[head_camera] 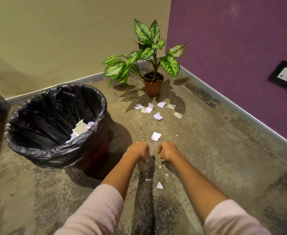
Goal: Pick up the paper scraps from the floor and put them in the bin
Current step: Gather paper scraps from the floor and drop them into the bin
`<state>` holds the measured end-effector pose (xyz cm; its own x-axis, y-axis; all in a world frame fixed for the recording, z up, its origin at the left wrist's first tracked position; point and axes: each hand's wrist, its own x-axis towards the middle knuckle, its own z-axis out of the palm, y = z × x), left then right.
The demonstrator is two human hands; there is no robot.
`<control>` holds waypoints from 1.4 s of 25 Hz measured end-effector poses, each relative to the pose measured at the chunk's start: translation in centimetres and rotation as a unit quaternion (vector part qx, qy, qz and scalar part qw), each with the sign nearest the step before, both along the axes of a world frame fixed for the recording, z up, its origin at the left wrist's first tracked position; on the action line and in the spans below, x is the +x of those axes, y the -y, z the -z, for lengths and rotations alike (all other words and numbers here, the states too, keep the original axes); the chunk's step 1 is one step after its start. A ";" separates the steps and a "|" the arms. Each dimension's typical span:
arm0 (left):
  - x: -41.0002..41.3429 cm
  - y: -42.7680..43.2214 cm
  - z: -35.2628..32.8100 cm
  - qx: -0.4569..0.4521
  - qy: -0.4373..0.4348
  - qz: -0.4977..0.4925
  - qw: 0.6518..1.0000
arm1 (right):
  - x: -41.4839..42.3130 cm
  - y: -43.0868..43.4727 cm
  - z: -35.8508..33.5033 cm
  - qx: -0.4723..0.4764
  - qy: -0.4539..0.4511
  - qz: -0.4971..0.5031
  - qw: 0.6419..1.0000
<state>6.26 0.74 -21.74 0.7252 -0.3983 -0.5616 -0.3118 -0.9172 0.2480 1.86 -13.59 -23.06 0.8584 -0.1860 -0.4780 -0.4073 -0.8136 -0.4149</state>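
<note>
Head view: left hand (138, 150), right hand (167, 151) curled knuckles-up; cannot tell whether holding anything. Paper scraps (158, 116) scattered toward floor's (224, 150) far corner, some already inside bin (54, 150). Risk: tiny flecks slipping from fingers, or overlooked.

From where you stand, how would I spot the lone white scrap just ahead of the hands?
Find the potted plant in the far corner. A cluster of scraps lies before its pot. Closer in, right of the black-lined bin, one white scrap lies alone, apart from that cluster and bigger than the crumbs beside the arms.
</note>
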 end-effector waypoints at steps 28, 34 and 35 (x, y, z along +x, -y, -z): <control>-7.3 0.2 5.9 -0.101 -0.040 0.034 0.994 | -5.1 4.1 5.5 0.001 0.002 -0.102 0.995; -9.4 1.3 6.4 -0.081 -0.030 0.067 0.994 | -6.5 3.6 5.3 -0.043 0.038 -0.132 0.990; -9.5 1.4 6.4 -0.075 -0.017 0.075 0.994 | -6.6 3.4 5.2 -0.054 0.048 -0.146 0.987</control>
